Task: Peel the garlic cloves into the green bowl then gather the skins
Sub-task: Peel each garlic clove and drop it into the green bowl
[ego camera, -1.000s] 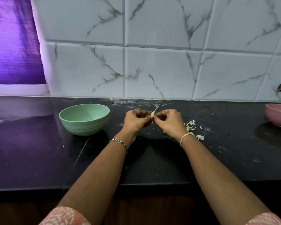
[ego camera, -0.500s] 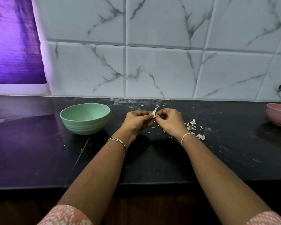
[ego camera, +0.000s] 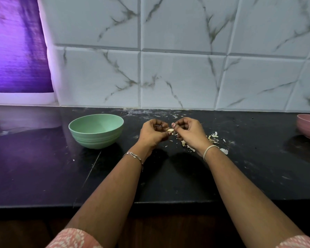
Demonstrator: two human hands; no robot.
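Black counter [ego camera: 43,176] holds green bowl [ego camera: 97,139], pink bowl [ego camera: 308,130], skins [ego camera: 214,136].

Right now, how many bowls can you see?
2: the green bowl at left, the pink bowl at the far right edge, partly cut off. More may lie outside view.

The garlic clove [ego camera: 170,130] is mostly hidden; the pink bowl [ego camera: 308,128] is cut off.

Home kitchen — black counter [ego camera: 168,178], marble-tile backsplash [ego camera: 183,76], bowls.
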